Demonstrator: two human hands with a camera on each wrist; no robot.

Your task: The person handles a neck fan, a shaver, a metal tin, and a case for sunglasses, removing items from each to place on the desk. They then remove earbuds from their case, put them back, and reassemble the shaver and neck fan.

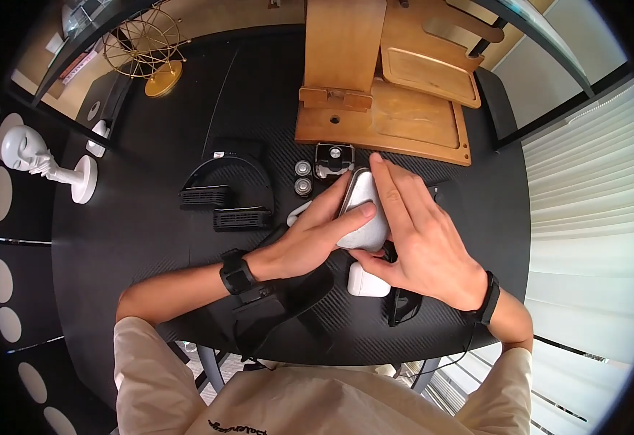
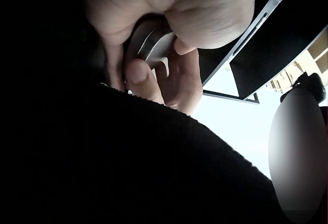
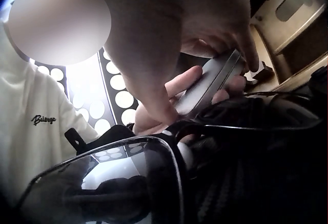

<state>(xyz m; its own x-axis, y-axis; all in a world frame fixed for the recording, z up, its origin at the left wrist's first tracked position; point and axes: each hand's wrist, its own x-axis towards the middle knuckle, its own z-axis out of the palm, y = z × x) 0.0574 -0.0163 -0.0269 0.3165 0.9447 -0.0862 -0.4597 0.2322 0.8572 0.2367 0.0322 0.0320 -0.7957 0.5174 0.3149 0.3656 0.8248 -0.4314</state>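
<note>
Left hand (image 1: 302,243) and right hand (image 1: 433,243) both grasping silver case (image 1: 367,232) (rounded, metallic) over desk (image 1: 136,225); small white box (image 1: 368,281) nearby.

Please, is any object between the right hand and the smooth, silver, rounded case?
Nothing visible stands between the right hand and the smooth, silver, rounded case; that hand's fingers lie along the case's edge. The left hand grips the case, its thumb on the upper face.
</note>
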